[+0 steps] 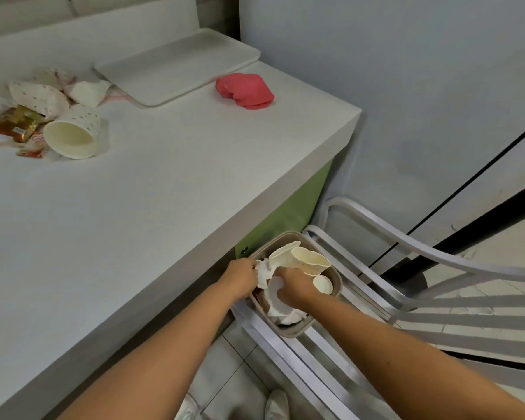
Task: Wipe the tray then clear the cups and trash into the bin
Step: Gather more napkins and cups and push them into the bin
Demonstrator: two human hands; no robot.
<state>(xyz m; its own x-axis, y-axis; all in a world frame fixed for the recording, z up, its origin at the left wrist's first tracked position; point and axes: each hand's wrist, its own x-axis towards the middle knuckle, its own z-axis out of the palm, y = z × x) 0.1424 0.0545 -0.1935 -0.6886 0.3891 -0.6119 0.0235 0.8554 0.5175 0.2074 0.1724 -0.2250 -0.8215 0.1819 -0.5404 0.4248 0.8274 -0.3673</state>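
A beige bin (297, 330) stands on the floor beside the table, filled with crushed paper cups (309, 260). Both my hands are down in it. My left hand (240, 277) grips a crumpled white paper piece (262, 272) at the bin's left rim. My right hand (296, 287) is closed on a white cup (275, 294) inside the bin. On the table, a white tray (176, 66) lies at the back, with a red cloth (244, 90) to its right. More dotted paper cups (73, 136) and snack wrappers (11, 125) lie at the far left.
A white table (134, 222) with a green side panel fills the left. A grey slatted chair (406, 298) stands right of the bin, its frame close against it. A pale wall is behind, tiled floor and my shoes below.
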